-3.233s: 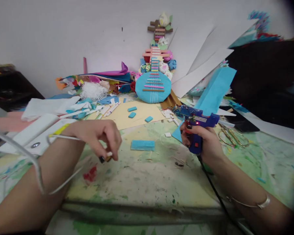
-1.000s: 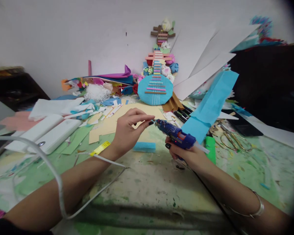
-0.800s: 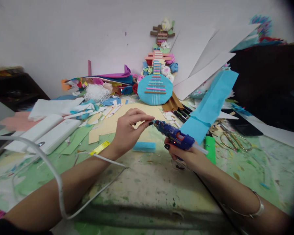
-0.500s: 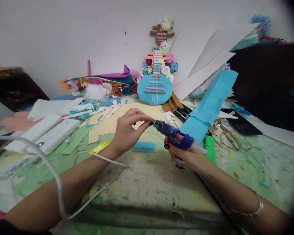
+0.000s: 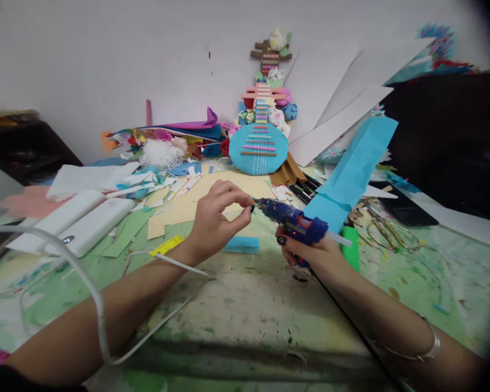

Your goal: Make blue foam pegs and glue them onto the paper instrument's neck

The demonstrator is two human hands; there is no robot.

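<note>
My right hand (image 5: 312, 257) grips a blue hot glue gun (image 5: 294, 222) above the paint-stained table (image 5: 249, 305), nozzle pointing left, a glue stick poking out at its back. My left hand (image 5: 214, 218) is raised in front of the nozzle, fingertips pinched together right at the tip; what they pinch is too small to make out. A blue foam strip (image 5: 240, 244) lies on the table under both hands. A white cable (image 5: 102, 326) loops over my left forearm.
A blue paper guitar model (image 5: 258, 147) leans on the wall behind. Tan card (image 5: 196, 204), two white boxes (image 5: 79, 220), paper scraps and markers lie left. Blue paper sheet (image 5: 351, 171), a green object (image 5: 350, 250) and gold scissors (image 5: 381, 228) lie right.
3.2 s ago my left hand was low on the table and the glue gun upright at the right. Both came together at centre; in the last second they barely shifted.
</note>
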